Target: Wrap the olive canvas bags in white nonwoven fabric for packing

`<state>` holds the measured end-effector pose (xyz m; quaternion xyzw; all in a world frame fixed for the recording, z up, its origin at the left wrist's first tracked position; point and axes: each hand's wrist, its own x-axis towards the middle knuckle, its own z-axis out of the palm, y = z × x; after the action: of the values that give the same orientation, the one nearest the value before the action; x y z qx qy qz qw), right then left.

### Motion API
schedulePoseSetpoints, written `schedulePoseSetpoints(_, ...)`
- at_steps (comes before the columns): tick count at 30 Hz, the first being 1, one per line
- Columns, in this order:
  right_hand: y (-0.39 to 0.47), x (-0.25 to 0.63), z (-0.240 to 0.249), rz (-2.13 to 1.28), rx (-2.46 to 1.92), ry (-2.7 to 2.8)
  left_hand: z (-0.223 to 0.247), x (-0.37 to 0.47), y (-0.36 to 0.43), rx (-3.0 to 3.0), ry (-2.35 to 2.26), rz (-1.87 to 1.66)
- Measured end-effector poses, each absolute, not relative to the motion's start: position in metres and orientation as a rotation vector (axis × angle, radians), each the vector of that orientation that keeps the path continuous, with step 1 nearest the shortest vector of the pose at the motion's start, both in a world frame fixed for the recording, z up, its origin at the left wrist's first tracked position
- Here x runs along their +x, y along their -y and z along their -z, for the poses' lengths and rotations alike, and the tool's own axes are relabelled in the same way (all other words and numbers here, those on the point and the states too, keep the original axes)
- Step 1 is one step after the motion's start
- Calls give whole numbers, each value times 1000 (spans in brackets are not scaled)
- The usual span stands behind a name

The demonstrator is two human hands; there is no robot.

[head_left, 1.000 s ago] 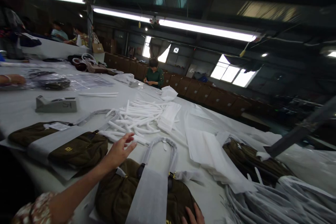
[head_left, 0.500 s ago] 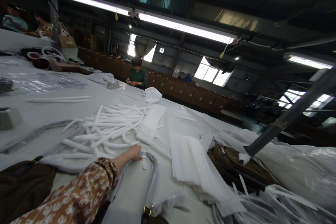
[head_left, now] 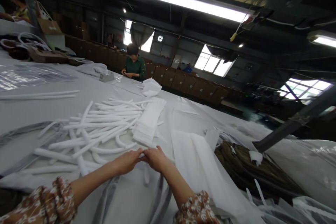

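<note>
My left hand [head_left: 131, 161] and my right hand [head_left: 156, 158] meet at the middle of the white table, fingertips together. Both are closed at the top of a wrapped strap loop [head_left: 158, 196], whose two sides run down toward me. A small white tag [head_left: 146, 175] hangs just below the fingers. To the left lies a loose pile of white foam rods [head_left: 105, 122]. Just beyond my hands is a stack of folded white sheets [head_left: 149, 120]. Larger thin white sheets [head_left: 194, 157] lie right of my right hand.
Dark brown bags [head_left: 244, 164] in clear plastic lie at the right, near a slanted metal post [head_left: 296, 120]. Another wrapped strap [head_left: 34, 154] is at the left. Across the table a person in green [head_left: 135, 65] sits before brown cartons [head_left: 181, 82].
My right hand has come into view and joined my left hand at the top of the loop. The camera view has shifted, so the rods and bags sit differently in it.
</note>
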<state>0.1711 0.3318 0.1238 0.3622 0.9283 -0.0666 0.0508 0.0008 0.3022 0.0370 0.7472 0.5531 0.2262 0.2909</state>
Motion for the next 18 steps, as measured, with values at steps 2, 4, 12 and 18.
schedulePoseSetpoints(2, -336, 172, -112, 211, 1107, -2793, -33, -4, -302, 2016, -1468, -570)
schedulePoseSetpoints(4, -338, 175, -103, 216, 1127, -2770, -29, -8, -303, 2034, -1470, -534)
schedulePoseSetpoints(12, -335, 186, -83, 271, 1248, -2713, -19, -9, -303, 2107, -1511, -426)
schedulePoseSetpoints(18, -337, 193, -68, 422, 1445, -2680, -43, -5, -289, 2190, -1600, -423)
